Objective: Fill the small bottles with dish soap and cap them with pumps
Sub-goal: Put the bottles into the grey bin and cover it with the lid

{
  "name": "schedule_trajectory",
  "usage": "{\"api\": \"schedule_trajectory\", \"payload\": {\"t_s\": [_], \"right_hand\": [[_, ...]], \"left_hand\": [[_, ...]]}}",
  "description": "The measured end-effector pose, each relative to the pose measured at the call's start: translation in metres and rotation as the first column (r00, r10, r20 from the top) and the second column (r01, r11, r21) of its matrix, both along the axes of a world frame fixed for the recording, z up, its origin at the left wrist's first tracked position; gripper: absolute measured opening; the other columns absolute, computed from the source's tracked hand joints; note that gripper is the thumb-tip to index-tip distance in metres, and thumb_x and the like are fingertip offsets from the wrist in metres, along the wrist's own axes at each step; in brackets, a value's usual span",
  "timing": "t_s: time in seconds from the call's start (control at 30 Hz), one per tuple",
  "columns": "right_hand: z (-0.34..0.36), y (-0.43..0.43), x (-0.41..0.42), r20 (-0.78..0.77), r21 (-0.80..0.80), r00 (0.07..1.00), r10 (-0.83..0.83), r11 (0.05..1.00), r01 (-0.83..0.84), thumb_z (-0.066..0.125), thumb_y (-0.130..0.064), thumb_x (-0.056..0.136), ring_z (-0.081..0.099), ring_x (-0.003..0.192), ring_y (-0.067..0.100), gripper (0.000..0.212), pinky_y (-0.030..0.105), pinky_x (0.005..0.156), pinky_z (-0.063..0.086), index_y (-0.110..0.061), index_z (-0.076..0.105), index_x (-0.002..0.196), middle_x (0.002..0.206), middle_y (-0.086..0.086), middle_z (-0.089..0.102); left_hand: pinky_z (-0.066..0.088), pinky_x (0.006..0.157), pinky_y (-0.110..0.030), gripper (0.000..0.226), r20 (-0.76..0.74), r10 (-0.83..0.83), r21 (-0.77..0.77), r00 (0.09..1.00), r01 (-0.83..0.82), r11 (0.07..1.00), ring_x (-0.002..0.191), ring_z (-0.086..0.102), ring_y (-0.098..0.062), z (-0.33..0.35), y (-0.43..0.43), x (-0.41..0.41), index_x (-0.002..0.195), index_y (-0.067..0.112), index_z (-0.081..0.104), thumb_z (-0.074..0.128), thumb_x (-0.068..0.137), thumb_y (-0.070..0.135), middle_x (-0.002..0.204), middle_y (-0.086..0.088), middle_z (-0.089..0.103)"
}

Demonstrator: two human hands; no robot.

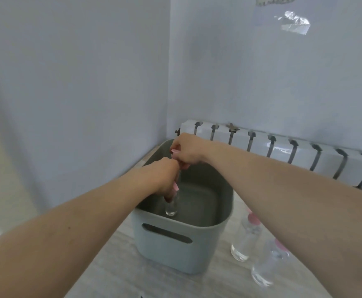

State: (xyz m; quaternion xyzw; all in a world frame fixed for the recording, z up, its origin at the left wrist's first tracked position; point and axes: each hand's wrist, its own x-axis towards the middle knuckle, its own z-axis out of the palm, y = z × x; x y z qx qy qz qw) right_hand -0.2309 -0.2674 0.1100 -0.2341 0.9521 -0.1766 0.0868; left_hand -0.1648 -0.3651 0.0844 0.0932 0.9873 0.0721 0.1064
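bottle upright in the bin, hands stacked on it – left low, right on top

grey table [115,276] carries a grey-green bin [165,254], with both forearms reaching in over its near rim. left hand [165,177] is wrapped around the small clear bottle [171,208], whose base sits low inside the bin near the front wall, long axis near vertical. right hand [188,149] sits directly above, touching the left, fingers bunched at the bottle's mouth – what they pinch is hidden, so cannot tell if a pump is in them. the next move likely runs straight down that axis, and the right hand is nearer the mouth. two pink-topped bottles [245,244] stand outside the bin, under the right forearm.
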Motion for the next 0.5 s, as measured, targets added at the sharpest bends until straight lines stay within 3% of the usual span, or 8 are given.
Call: {"api": "schedule_trajectory", "payload": {"t_s": [0.13,0.2,0.23,0.33,0.4,0.5], "right_hand": [[0.007,0.007,0.009,0.008,-0.025,1.0,0.008,1.0,-0.008,0.06,-0.027,0.095,0.069,0.088,0.026,0.04,0.033,0.082,0.056,-0.002,0.054,0.126,0.098,0.014,0.068],[0.014,0.014,0.014,-0.009,-0.049,1.0,0.006,0.999,-0.006,0.064,-0.03,0.091,0.069,0.088,0.026,0.052,0.035,0.085,0.055,-0.003,0.05,0.133,0.1,0.013,0.068],[0.02,0.02,0.018,-0.015,-0.08,1.0,-0.005,0.997,0.004,0.065,-0.029,0.089,0.069,0.087,0.025,0.055,0.035,0.083,0.054,-0.005,0.048,0.135,0.102,0.012,0.068],[0.036,0.041,0.029,-0.049,-0.211,0.997,-0.062,0.976,0.05,0.067,-0.025,0.088,0.065,0.09,0.02,0.05,0.029,0.074,0.049,-0.011,0.052,0.133,0.112,0.007,0.065],[0.045,0.057,0.04,-0.095,-0.32,0.989,-0.112,0.944,0.076,0.067,-0.023,0.087,0.063,0.095,0.02,0.04,0.031,0.081,0.051,-0.013,0.058,0.124,0.114,0.005,0.065],[0.056,0.089,0.064,-0.157,-0.453,0.967,-0.202,0.885,0.112,0.063,-0.019,0.087,0.063,0.089,0.015,0.028,0.026,0.079,0.048,-0.016,0.063,0.115,0.105,0.003,0.067]], "left_hand": [[0.039,0.06,-0.02,0.018,0.021,0.024,0.069,0.999,-0.025,0.997,0.071,0.054,-0.006,0.001,-0.003,0.001,0.078,0.018,0.058,0.074,0.079,0.012,0.081,0.008,0.058],[0.042,0.063,-0.019,0.02,-0.013,0.03,0.096,0.999,-0.029,0.995,0.071,0.053,-0.001,0.005,-0.005,0.006,0.092,0.018,0.064,0.077,0.077,0.015,0.086,0.01,0.062],[0.044,0.067,-0.02,0.031,-0.039,0.036,0.097,0.999,-0.032,0.995,0.074,0.054,-0.001,0.01,-0.005,0.01,0.103,0.016,0.064,0.08,0.077,0.02,0.092,0.01,0.063],[0.051,0.087,-0.03,0.061,-0.149,0.092,0.09,0.985,-0.079,0.993,0.096,0.06,-0.016,0.025,-0.006,0.017,0.123,0.014,0.059,0.086,0.071,0.031,0.115,0.0,0.062],[0.051,0.093,-0.034,0.056,-0.248,0.117,0.143,0.962,-0.083,0.986,0.103,0.06,-0.021,0.037,-0.002,0.024,0.124,0.015,0.06,0.082,0.074,0.025,0.122,-0.003,0.061],[0.053,0.09,-0.032,0.036,-0.426,0.173,0.332,0.888,-0.025,0.943,0.093,0.06,-0.016,0.051,0.021,0.041,0.117,0.017,0.061,0.072,0.082,0.015,0.108,0.0,0.063]]}}
